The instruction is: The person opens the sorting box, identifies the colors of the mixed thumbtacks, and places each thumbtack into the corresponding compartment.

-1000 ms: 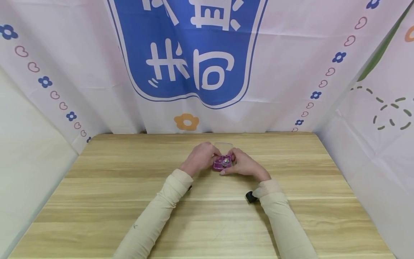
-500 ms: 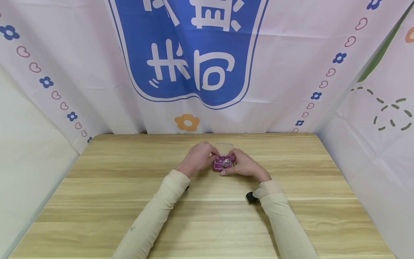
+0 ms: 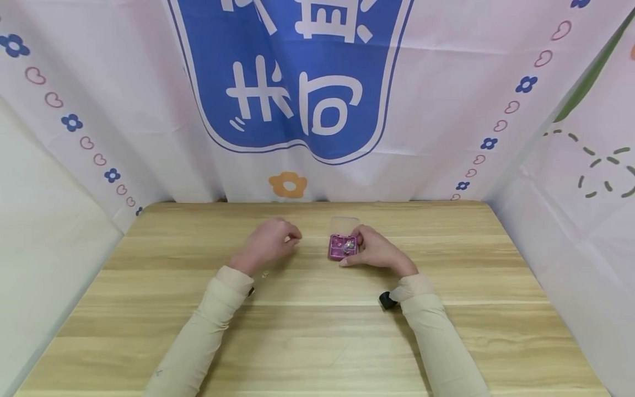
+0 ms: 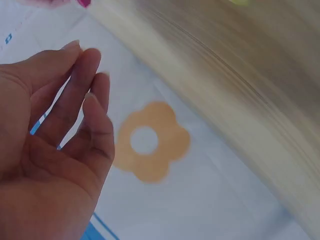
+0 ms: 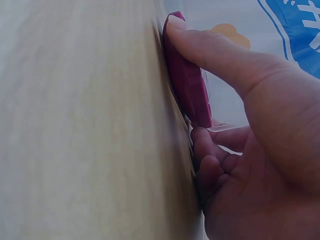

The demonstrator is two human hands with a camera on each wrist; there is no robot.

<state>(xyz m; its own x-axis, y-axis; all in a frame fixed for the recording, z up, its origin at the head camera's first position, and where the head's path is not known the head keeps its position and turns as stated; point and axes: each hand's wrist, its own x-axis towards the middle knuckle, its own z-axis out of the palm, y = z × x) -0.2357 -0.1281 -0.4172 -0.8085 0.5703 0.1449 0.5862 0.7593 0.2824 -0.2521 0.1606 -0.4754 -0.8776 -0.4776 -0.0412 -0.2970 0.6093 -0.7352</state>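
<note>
A small purple compartment box (image 3: 343, 247) lies on the table with its clear lid (image 3: 344, 224) raised at the back. Small shiny items (image 3: 349, 246) sit in its right-hand compartments, too tiny to name. My right hand (image 3: 379, 251) grips the box by its right side; in the right wrist view the thumb presses on the purple wall (image 5: 187, 80). To the left of the box, and apart from it, is my left hand (image 3: 268, 242). Its fingers are loosely bent, thumb and forefinger tips close together, and nothing shows between them in the left wrist view. A tiny gold-coloured piece (image 3: 265, 274) lies on the table beside the left wrist.
The wooden table (image 3: 317, 342) runs back to a white cloth (image 3: 436, 110) with a blue printed sign and flowers. Cloth also hangs at both sides. A black wrist device (image 3: 387, 300) shows at the right cuff.
My left hand has left the box and moved left across the table, uncovering the gold-coloured piece. The right hand has kept its grip on the box.
</note>
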